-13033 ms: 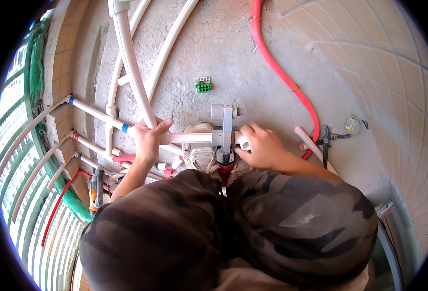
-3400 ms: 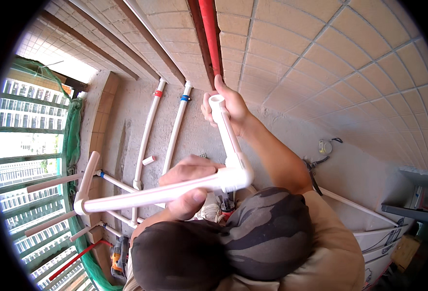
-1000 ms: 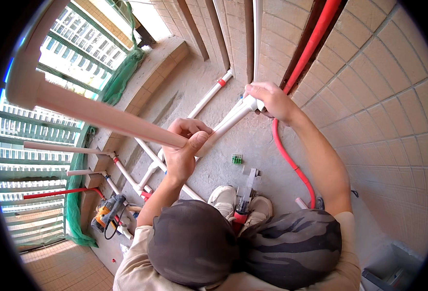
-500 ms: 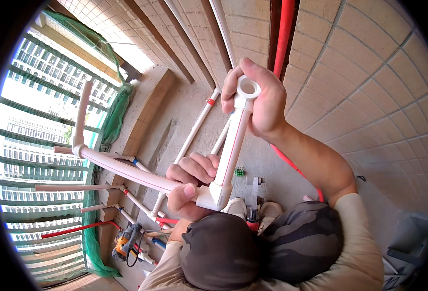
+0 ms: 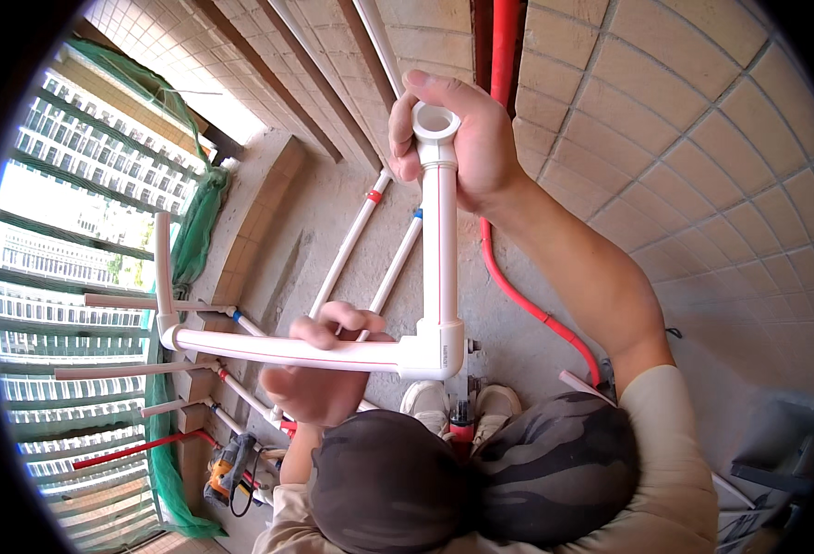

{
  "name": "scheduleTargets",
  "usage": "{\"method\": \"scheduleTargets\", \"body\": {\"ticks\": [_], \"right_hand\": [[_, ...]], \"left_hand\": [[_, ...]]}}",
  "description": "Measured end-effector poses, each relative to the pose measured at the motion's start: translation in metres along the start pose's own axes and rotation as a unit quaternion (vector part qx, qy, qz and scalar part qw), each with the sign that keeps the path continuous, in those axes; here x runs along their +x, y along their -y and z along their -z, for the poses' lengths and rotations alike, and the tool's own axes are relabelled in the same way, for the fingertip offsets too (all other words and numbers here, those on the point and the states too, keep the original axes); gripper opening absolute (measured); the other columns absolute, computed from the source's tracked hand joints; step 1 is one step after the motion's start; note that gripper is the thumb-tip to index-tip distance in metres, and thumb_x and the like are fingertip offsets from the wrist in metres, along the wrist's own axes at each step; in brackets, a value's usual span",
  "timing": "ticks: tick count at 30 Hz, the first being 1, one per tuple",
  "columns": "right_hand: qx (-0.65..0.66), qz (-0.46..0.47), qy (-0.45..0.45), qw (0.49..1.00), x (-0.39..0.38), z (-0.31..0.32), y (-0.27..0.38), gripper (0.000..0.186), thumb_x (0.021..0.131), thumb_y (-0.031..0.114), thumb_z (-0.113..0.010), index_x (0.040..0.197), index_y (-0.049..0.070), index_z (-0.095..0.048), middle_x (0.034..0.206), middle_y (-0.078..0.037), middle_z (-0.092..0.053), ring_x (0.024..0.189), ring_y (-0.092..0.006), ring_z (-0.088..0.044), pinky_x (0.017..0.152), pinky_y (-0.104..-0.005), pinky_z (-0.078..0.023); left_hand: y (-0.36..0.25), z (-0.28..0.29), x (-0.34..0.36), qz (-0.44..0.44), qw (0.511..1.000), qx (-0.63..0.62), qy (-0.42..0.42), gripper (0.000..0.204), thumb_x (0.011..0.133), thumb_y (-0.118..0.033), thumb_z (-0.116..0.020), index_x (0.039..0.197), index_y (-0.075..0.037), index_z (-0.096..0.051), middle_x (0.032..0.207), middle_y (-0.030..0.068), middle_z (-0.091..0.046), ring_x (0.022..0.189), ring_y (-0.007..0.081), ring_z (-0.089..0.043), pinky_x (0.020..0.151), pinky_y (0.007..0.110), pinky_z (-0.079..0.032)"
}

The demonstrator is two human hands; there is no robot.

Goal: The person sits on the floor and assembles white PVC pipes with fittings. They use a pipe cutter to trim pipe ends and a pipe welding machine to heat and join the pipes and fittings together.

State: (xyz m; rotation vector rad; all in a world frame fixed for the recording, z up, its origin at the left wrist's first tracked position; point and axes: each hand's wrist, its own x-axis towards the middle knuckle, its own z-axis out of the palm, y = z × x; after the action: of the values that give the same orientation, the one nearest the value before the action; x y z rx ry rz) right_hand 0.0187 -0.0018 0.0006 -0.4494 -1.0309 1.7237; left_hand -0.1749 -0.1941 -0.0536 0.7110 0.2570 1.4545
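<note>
A: Where does the white pipe assembly (image 5: pixel 441 258) sit?

B: Held above the floor, across the middle. Its corner elbow (image 5: pixel 433 355) is just off centre, toward half past five. One leg runs from there to a round-mouthed fitting (image 5: pixel 435 136) near twelve o'clock. The longer leg (image 5: pixel 241 346) reaches a second elbow (image 5: pixel 167 326) between eight and nine, where a short end piece (image 5: pixel 162 254) turns up at nine.

A: And the hands?

B: The right hand (image 5: pixel 471 138), near one o'clock, is wrapped around the fitting, fingers on its nine o'clock side, thumb beyond the mouth at twelve. The left hand (image 5: pixel 319 379), between seven and eight, is blurred, fingers loosened behind the longer leg, thumb away from it. Whether it touches the pipe, I can't tell.

A: What's underneath?

B: Rough concrete floor (image 5: pixel 508 342). On it, toward ten, lie a red-banded white pipe (image 5: pixel 349 235) and a blue-banded one beside it. A red conduit (image 5: pixel 547 320) curves past half past three. Toward five, a red-bodied tool (image 5: pixel 462 432) stands between two pale shoes (image 5: pixel 425 402).

A: Farther out?

B: An orange-and-grey power tool (image 5: pixel 227 471) at half past seven, its cable looping beside it. Green netting (image 5: pixel 199 231) hangs just past nine, and a tiled wall (image 5: pixel 675 166) fills two o'clock.
</note>
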Motion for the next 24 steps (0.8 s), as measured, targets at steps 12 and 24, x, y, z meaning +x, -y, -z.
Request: {"method": "scheduleTargets", "body": {"ticks": [12,24], "right_hand": [[0.021,-0.057,-0.012,0.998,-0.012,-0.059,-0.029,0.048,0.102,0.037,-0.050,0.074,0.000,-0.061,0.069,-0.011,-0.059,0.059,-0.0177,-0.059,0.054,-0.0331,-0.054],[0.043,-0.082,-0.031,0.995,-0.023,-0.039,-0.042,0.046,0.101,0.040,-0.052,0.076,0.003,-0.059,0.067,-0.011,-0.056,0.055,-0.0225,-0.057,0.058,-0.0366,-0.050]], "left_hand": [[-0.030,-0.024,-0.042,-0.142,0.972,-0.158,-0.105,0.048,0.110,-0.044,-0.042,0.075,-0.011,-0.039,0.061,0.0044,-0.041,0.060,0.0189,-0.042,0.069,0.036,-0.041],[-0.028,-0.030,-0.043,-0.102,0.966,-0.168,-0.170,0.048,0.111,-0.043,-0.042,0.073,-0.013,-0.038,0.060,0.0039,-0.041,0.059,0.0180,-0.042,0.069,0.035,-0.041]]}}
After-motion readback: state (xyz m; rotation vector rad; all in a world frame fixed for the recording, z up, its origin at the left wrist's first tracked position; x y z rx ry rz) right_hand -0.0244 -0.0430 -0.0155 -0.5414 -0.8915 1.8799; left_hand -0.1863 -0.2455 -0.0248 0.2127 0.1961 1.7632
